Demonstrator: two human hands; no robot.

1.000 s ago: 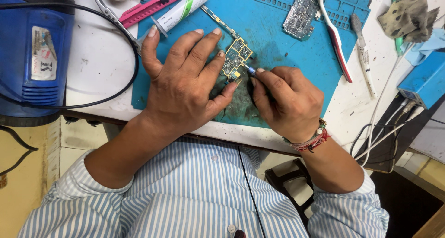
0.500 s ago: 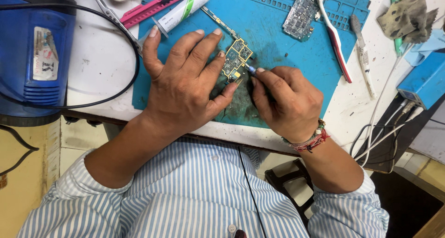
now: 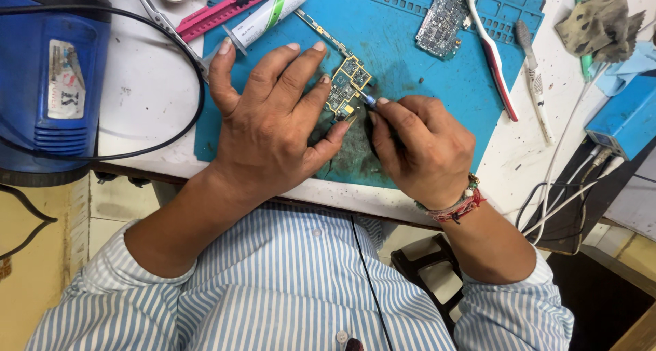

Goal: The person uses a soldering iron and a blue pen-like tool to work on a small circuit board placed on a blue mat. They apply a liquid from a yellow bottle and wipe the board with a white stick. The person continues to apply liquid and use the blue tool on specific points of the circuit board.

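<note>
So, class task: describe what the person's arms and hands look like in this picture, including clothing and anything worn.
Both hands are bare, no gloves. The left hand has no ring or band showing. The right hand has a red beaded thread bracelet at the wrist. Both sleeves belong to a light blue and white striped shirt, rolled up toward the elbows.

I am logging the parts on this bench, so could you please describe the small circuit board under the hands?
The small circuit board is green with gold-coloured shield frames and tiny components. It lies flat on the blue work mat. The left hand pins its near edge with fingertips; the right hand puts a thin tool tip against its right side.
</note>
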